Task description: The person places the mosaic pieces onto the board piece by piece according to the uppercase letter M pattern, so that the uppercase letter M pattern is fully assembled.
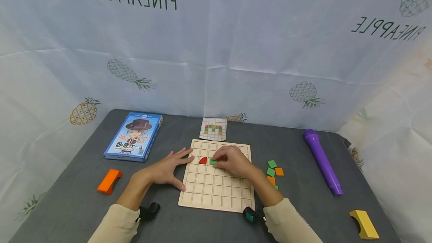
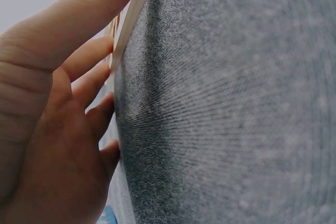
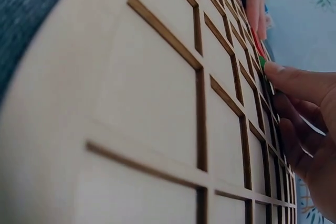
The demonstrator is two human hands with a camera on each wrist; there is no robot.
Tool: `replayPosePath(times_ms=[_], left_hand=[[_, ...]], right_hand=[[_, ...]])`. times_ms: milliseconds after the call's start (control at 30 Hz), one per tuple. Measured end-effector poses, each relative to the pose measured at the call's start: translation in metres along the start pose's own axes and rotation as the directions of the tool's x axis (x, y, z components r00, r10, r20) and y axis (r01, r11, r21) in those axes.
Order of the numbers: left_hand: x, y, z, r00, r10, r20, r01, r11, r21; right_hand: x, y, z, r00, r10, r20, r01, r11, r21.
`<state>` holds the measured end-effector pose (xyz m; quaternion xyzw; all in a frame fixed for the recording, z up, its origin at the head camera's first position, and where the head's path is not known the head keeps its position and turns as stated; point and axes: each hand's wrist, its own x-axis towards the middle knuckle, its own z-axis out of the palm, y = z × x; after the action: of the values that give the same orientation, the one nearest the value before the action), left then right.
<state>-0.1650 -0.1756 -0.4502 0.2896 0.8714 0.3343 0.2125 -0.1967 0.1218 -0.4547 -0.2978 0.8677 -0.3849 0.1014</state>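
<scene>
A wooden grid board [image 1: 216,198] lies flat on the dark table. My left hand [image 1: 167,170] is spread along its left edge, fingers straight, with fingertips and thumb touching the rim; the left wrist view shows this hand [image 2: 63,114] from the palm side. On the board rests a red quarter-circle piece [image 1: 203,160]. To its right, my right hand [image 1: 233,161] pinches a green tile [image 1: 212,161] between thumb and fingers at a grid cell. The right wrist view shows the thumb against the green tile [image 3: 262,62], which is mostly hidden there.
Behind the board lies a pattern card [image 1: 213,129]. Loose green tiles [image 1: 271,172] and orange tiles [image 1: 279,171] lie right of the board, partly behind the right forearm. Around are a blue game box [image 1: 133,138], orange block [image 1: 109,182], purple microphone [image 1: 322,162] and yellow block [image 1: 364,225].
</scene>
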Motion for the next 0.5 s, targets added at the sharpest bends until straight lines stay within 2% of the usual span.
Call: replayPosePath(times_ms=[133, 500], left_hand=[[0.0, 0.0, 0.001, 1.0, 0.0, 0.0, 0.0, 1.0, 0.0], [0.001, -0.002, 0.001, 1.0, -0.01, 0.001, 0.01, 1.0, 0.003]], right_hand=[[0.001, -0.001, 0.004, 1.0, 0.007, -0.023, -0.008, 0.999, -0.034], [0.004, -0.008, 0.012, 0.993, 0.083, -0.08, -0.083, 0.997, -0.005]])
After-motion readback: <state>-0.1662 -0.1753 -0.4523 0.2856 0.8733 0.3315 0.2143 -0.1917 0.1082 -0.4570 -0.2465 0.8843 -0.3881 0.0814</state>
